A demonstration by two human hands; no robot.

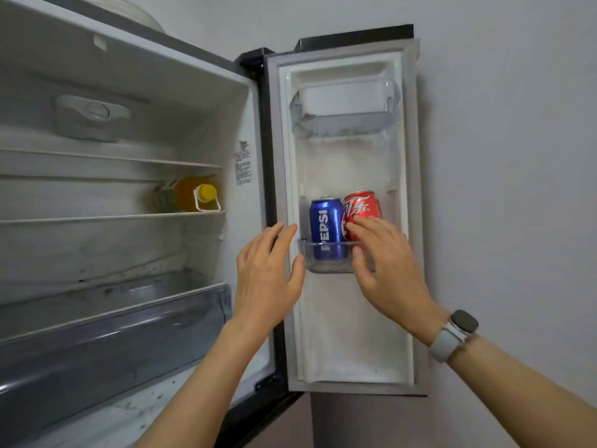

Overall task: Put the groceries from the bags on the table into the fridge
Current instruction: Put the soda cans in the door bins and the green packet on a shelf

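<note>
On the lower door shelf (326,268), blue can (326,229) and red can (361,210) are seated. Fingers (365,226) of both hands spread, nothing gripped. Risk: red can nudged, toppled off shallow rail.

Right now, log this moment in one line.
left hand open | right hand touching Coca-Cola can | Pepsi can in door bin

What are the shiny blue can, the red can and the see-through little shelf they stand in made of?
Blue Pepsi can: probably thin metal, glossy printed coat; it shows bright streaks of light. Red cola can: looks the same, with a silvery rim on top. See-through door shelf: likely clear hard plastic, since the blue can shows through its front.
</note>
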